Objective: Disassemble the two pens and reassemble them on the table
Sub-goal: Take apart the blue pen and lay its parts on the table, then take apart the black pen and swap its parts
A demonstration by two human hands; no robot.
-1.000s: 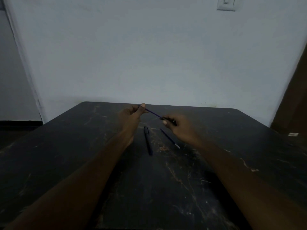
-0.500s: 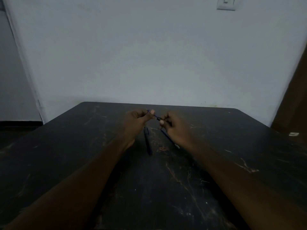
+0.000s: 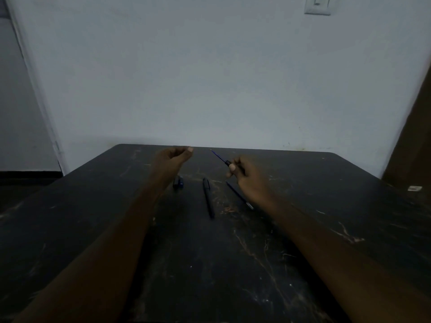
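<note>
The thin blue ink refill with a black tip section (image 3: 220,158) is held above the worktop, point slanting up and left, pinched at its lower end by the fingers of the right hand (image 3: 248,174). It looks light, slim and bendy, so a hold near the black collar should serve best. The left hand (image 3: 172,158) hovers apart, fingers curled; whether it pinches anything cannot be told. On the dark scuffed worktop (image 3: 326,206) lie a long black pen barrel (image 3: 208,198), a second thin blue refill (image 3: 239,194) and a short dark cap piece (image 3: 178,182).
</note>
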